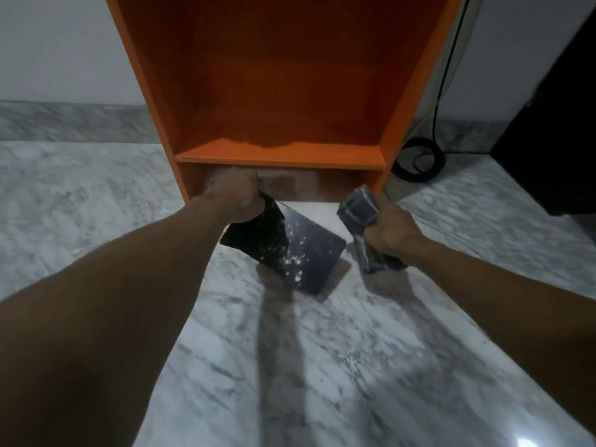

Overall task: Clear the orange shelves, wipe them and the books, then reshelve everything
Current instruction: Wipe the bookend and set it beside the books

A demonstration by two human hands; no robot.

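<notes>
Facing orange shelf (280, 156), over marble floor (96, 195) — left grip (235, 198) clamps book (309, 250), right grip (390, 233) cloth (358, 206).

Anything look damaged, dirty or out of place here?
The dark book in the left hand has white flecks scattered across its cover, like dust or flaking. The orange shelf shows a pale dusty patch.

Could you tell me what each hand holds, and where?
Left hand: dark book, by its upper corner. Right hand: grey cloth, around its middle.
</notes>
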